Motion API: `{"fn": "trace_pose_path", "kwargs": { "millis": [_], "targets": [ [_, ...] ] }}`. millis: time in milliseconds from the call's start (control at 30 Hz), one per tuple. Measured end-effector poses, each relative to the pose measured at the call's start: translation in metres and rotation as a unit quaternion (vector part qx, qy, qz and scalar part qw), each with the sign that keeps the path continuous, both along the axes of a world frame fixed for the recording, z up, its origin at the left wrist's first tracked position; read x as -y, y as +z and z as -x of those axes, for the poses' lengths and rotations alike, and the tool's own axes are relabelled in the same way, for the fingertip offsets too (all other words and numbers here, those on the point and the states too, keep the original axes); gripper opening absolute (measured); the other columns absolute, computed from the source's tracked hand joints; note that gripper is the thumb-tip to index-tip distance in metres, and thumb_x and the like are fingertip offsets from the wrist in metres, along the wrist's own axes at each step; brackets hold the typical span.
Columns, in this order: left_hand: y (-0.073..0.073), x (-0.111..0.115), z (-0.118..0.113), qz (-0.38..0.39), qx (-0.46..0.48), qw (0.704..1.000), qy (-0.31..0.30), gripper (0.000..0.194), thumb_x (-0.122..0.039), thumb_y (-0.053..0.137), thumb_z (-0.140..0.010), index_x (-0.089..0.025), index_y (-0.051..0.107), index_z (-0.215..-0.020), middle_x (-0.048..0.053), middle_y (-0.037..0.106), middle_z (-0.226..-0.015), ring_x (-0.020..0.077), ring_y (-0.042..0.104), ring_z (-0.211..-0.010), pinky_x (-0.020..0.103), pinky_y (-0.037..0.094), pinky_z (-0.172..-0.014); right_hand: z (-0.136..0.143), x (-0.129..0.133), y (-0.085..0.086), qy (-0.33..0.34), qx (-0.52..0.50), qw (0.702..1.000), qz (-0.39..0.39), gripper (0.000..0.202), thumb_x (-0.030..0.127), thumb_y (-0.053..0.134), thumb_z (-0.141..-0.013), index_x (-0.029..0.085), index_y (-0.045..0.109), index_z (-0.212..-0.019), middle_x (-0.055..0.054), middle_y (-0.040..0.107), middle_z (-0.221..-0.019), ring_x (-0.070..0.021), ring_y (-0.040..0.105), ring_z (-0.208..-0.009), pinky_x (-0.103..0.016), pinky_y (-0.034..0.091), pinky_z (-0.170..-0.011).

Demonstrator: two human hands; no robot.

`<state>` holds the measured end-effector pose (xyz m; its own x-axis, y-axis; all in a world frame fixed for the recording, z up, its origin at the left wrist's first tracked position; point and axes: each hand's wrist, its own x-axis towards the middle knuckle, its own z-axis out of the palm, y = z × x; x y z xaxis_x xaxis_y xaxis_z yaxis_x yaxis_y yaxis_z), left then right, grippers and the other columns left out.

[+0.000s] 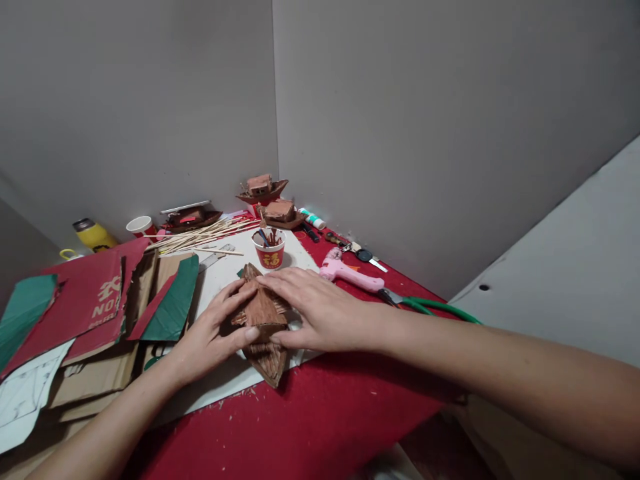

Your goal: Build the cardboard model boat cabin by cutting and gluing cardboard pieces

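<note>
Near: brown model boat point(271, 309) over white sheet's point(210, 393) near edge, red bench point(280, 427) | left hand point(220, 323), right hand point(323, 310) grasping its sides | right: pink glue gun point(356, 275) | beyond: red cup point(271, 259) | far: boat on red stand point(260, 187)

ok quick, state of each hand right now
Left hand: holding the brown model boat by one side.
Right hand: holding its opposite side.

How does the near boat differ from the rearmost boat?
The near boat has the left hand and right hand on it; the rearmost boat is untouched. The near boat points toward the camera; the rearmost boat lies broadside. Both are brown with covered tops.
</note>
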<state>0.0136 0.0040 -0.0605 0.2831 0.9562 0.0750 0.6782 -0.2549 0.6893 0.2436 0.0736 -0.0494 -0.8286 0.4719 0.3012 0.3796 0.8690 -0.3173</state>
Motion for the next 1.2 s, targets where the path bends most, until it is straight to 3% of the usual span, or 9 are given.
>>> {"fn": "trace_pose_path", "kwargs": {
  "millis": [133,300,733,1000,1200],
  "targets": [
    [-0.008,-0.001,0.000,-0.041,-0.003,0.999,-0.011,0.072,-0.048,0.066,-0.084,-0.028,0.038,-0.148,0.009,0.025,-0.161,0.0282,0.024,-0.147,0.048,0.023,-0.119,0.008,-0.006,-0.001,0.007,0.030,1.000,0.007,0.086,0.042,0.072,-0.077,0.007,0.037,-0.148,-0.021,0.046,-0.145,-0.0365,0.044,-0.129,-0.054,0.038,-0.105],
    [-0.017,-0.002,-0.001,-0.074,-0.026,0.997,0.014,0.067,-0.040,0.066,-0.085,-0.025,0.041,-0.146,0.012,0.028,-0.159,0.0274,0.026,-0.146,0.048,0.024,-0.119,0.012,-0.010,-0.002,0.012,0.028,1.000,-0.006,0.087,0.040,0.071,-0.076,0.007,0.037,-0.148,-0.021,0.050,-0.140,-0.0354,0.046,-0.125,-0.051,0.039,-0.103],
    [-0.020,-0.005,0.000,-0.124,-0.033,0.992,-0.015,0.062,-0.032,0.066,-0.085,-0.027,0.046,-0.143,0.012,0.036,-0.153,0.0285,0.035,-0.142,0.052,0.032,-0.115,0.016,-0.014,-0.010,0.012,0.026,0.999,-0.023,0.088,0.040,0.073,-0.075,0.011,0.036,-0.148,-0.020,0.056,-0.131,-0.0341,0.050,-0.116,-0.050,0.042,-0.096],
    [-0.019,-0.003,0.000,-0.125,-0.053,0.991,-0.017,0.073,-0.029,0.069,-0.081,-0.031,0.038,-0.147,0.011,0.032,-0.156,0.0281,0.034,-0.142,0.051,0.032,-0.115,0.015,-0.010,-0.011,0.013,0.035,0.998,-0.043,0.089,0.041,0.071,-0.074,0.010,0.035,-0.149,-0.022,0.051,-0.137,-0.0352,0.048,-0.121,-0.052,0.040,-0.099],
    [-0.022,-0.004,0.001,-0.145,-0.047,0.988,-0.023,0.076,-0.022,0.069,-0.078,-0.030,0.038,-0.147,0.011,0.036,-0.153,0.0282,0.037,-0.140,0.049,0.032,-0.115,0.021,-0.006,-0.012,0.004,0.055,0.996,-0.066,0.087,0.036,0.070,-0.074,0.008,0.036,-0.149,-0.023,0.053,-0.134,-0.0360,0.050,-0.117,-0.053,0.041,-0.098]
  ]
}}
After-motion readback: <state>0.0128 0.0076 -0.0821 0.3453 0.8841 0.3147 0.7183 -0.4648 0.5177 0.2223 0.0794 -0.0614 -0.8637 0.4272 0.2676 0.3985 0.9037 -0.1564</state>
